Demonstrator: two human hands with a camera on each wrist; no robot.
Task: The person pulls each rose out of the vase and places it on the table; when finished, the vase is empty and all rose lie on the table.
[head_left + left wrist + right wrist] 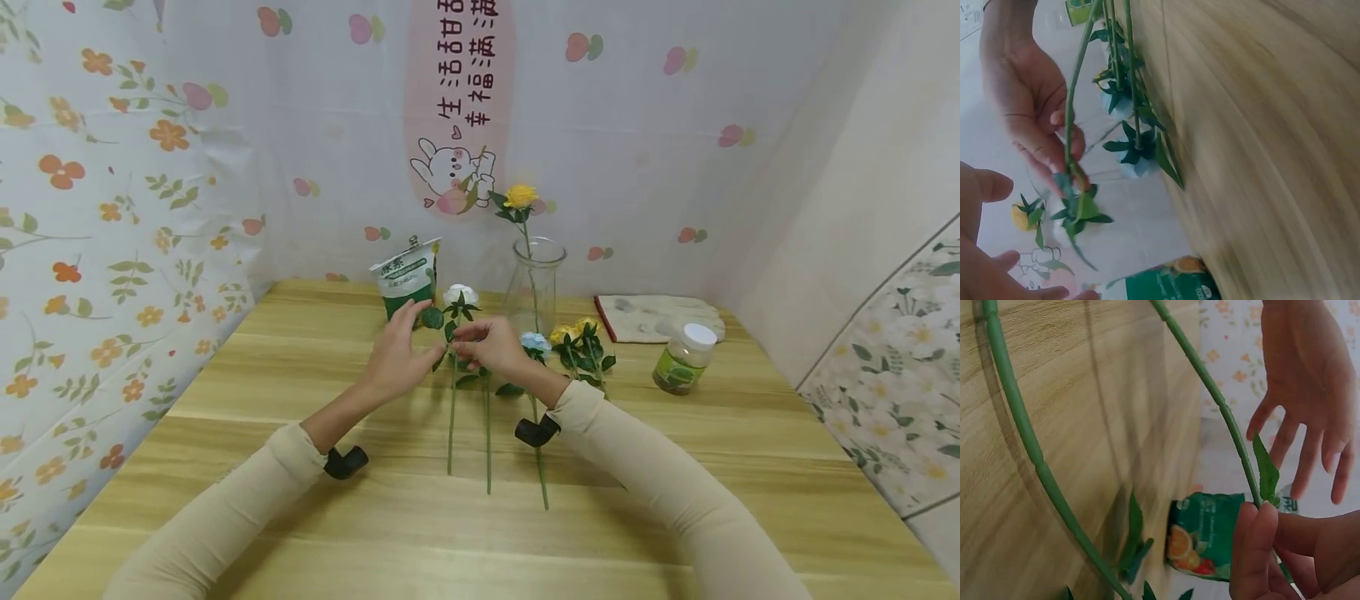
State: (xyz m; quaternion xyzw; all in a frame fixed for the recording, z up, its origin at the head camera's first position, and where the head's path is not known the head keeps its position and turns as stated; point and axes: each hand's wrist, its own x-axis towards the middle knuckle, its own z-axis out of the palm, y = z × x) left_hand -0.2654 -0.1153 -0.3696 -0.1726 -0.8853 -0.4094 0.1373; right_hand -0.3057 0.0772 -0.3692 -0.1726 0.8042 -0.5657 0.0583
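My right hand (495,346) pinches the stem of a white rose (461,294) between thumb and fingertips, just below the bloom. In the right wrist view a small leaf (1265,467) sticks out at the pinched spot on the green stem (1229,419). My left hand (397,357) is beside that rose with fingers spread and nothing in them; in the right wrist view its fingers (1302,464) hang apart from the stem. Blue roses (1138,164) lie close by on the table, and yellow roses (577,331) lie right of them.
Behind the hands stands a clear glass vase (551,287) with one yellow rose (521,197) in it. A green and white pouch (408,283) with a clip is at the back left. White gloves (656,318) and a white-lidded jar (682,362) are on the right of the wooden table (360,533).
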